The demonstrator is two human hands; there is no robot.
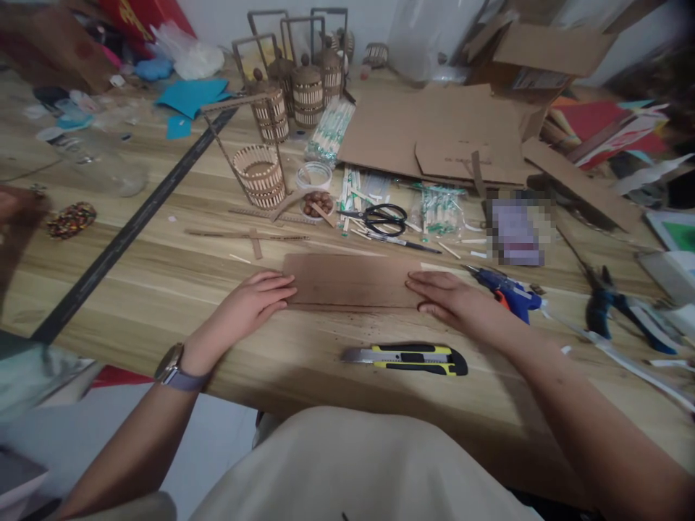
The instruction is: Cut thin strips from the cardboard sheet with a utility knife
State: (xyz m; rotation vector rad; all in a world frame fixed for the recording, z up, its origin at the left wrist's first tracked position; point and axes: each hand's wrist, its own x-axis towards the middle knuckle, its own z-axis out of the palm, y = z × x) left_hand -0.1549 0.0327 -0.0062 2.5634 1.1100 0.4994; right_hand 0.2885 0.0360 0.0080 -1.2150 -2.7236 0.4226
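Note:
A rectangular piece of brown cardboard [350, 282] lies on the table in front of me, with a dark line along its near edge. My left hand [259, 300] grips its left end, fingers stretched over the edge; a watch is on that wrist. At the opposite end, my right hand [442, 293] holds the cardboard the same way, fingertips on top. Between me and the cardboard rests a yellow and black utility knife [415, 358], its blade pointing left. Small brown crumbs are scattered beside it.
Beyond the cardboard lie black scissors [385, 219], a pen, loose sticks and a bowl of brown beads [318, 204]. Stick-built baskets [258, 174] with tall handles stand behind. To the right are a blue glue gun [510, 293] and pliers [600, 300]. Cardboard sheets [385, 134] lie farther back.

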